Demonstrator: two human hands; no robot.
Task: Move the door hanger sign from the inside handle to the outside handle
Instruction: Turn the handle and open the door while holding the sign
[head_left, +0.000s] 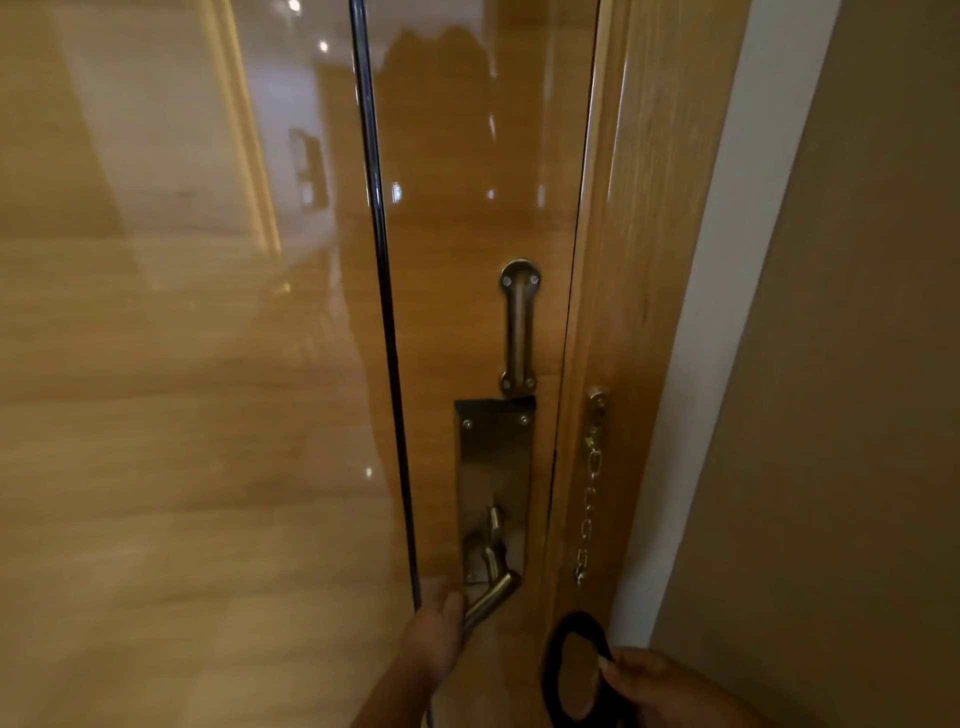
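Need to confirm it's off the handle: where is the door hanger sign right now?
In the head view, the sign is at bottom right, held by the right hand, right of the door handle gripped by the left hand.

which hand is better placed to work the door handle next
Left. The left hand is already on the lever handle, fingers at its end. The right hand is busy holding the black door hanger sign by its loop, off to the side near the frame.

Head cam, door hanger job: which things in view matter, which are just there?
In play:
- black loop-topped door hanger sign, held in right hand
- silver metal lever handle, gripped by left hand
- glossy wooden door

Just there:
- metal security chain on the frame
- metal chain-slide bracket above the lock plate
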